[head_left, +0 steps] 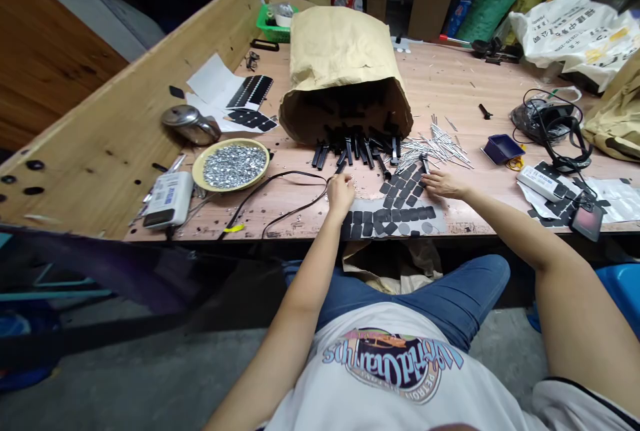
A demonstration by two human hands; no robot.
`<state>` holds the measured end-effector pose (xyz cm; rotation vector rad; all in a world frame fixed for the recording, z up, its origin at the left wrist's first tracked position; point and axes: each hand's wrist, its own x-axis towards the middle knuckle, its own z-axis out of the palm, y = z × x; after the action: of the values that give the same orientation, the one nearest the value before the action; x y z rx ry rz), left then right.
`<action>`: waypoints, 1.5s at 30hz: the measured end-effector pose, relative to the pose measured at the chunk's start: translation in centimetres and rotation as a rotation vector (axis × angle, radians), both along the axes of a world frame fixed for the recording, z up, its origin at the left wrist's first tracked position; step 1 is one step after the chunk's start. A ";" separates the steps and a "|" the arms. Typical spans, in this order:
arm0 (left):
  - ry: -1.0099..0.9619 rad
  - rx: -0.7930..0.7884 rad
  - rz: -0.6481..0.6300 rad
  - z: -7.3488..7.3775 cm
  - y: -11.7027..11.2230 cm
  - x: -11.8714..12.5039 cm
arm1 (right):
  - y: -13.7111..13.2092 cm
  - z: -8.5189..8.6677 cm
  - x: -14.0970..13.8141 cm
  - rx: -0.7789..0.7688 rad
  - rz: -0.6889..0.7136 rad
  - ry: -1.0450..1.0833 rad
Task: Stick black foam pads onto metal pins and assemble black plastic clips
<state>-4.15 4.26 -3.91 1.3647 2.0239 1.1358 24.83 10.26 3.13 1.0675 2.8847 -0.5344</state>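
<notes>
My left hand point(341, 195) is closed at the near side of the table, its fingers curled in a pinch. What it holds, if anything, is hidden; a black plastic piece shows just beyond the fingertips. My right hand point(444, 184) reaches in from the right with fingers stretched out. Its fingertips lie beside a small black part with a shiny shaft point(425, 163). Between the hands, black rounded pads point(400, 188) are spread in rows, several on a pale backing sheet point(440, 216). Black plastic parts point(357, 150) spill from a large paper bag point(345, 44) lying open towards me.
Thin metal rods point(443, 144) lie heaped right of the bag. At left stand a bowl of small metal pieces point(235, 166), a white device point(169, 199) and a black cable point(280, 178). A dark blue box point(503, 149) and headgear point(565, 144) sit at right. A wooden board point(125, 118) edges the left.
</notes>
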 end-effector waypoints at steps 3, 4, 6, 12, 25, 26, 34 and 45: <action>0.089 -0.066 -0.062 -0.3 2.0 1.0 | -0.3 0.1 -0.3 0.023 -0.002 0.012; 0.104 -0.081 -0.071 -0.4 2.4 1.2 | -0.5 0.2 -0.4 0.040 -0.007 0.020; 0.109 -0.096 -0.075 -0.8 2.8 1.4 | -1.1 0.5 -0.5 0.098 -0.020 0.035; 0.006 0.025 -0.029 -1.6 2.0 1.2 | -4.6 -0.5 -2.2 0.238 -0.110 -0.061; 0.152 -0.114 -0.070 -0.9 1.7 0.5 | -10.0 -2.4 -6.6 0.105 -0.388 0.016; 0.162 -0.123 -0.079 -0.8 1.8 0.7 | -10.1 -2.4 -6.7 0.100 -0.389 0.027; -0.025 0.019 0.009 0.3 0.3 1.8 | -10.8 -3.0 -6.8 0.069 -0.456 0.262; -1.154 0.161 -0.028 0.7 -4.3 4.5 | -11.7 -2.4 -11.2 0.109 -0.492 0.399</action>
<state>0.35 -0.02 -3.22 0.5087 1.0704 1.5734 13.59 -1.44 0.70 1.9097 2.9861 -0.6764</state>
